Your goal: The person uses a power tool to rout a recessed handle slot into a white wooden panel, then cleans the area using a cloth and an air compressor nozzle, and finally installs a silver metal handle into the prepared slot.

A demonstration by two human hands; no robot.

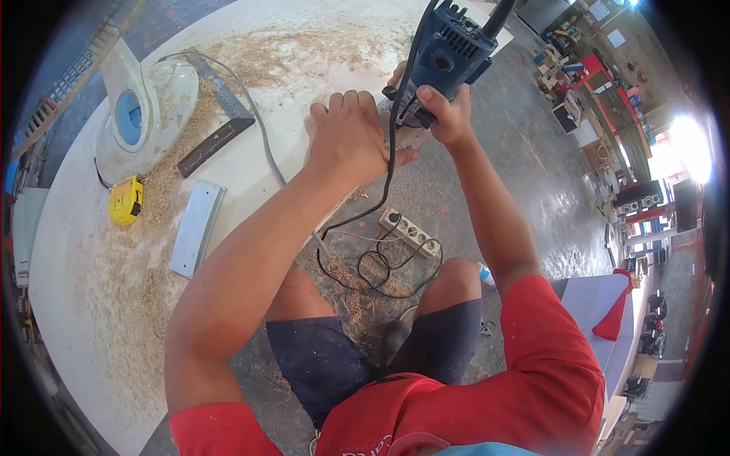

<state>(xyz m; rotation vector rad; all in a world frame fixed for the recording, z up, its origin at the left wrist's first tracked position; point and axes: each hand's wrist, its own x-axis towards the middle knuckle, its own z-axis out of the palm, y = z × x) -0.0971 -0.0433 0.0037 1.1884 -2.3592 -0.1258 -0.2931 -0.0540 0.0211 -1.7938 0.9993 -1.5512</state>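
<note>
Item one, blue power tool point(449, 57): I view it at the top of my head view, near the rim of the white tabletop point(251, 34), body tilted, black cord point(392, 144) hanging down in front of it.

Item two, right hand point(447, 114): grasping the tool low on its body; thumb on the near side, some fingers hidden behind it. The tool rises above the grip.

Item three, left hand point(346, 133): released, fingers laid out on the tabletop just left of the tool's base, thumb pointing right, passing by the cord. Whether the thumb touches the tool, I cannot tell.

Also listed, left: yellow tape measure point(124, 201), pale metal bar point(198, 228), dark-handled square point(216, 146), grey cable point(262, 129), scattered wood shavings point(99, 296).

On the floor, between the knees: white power strip point(411, 233).
</note>
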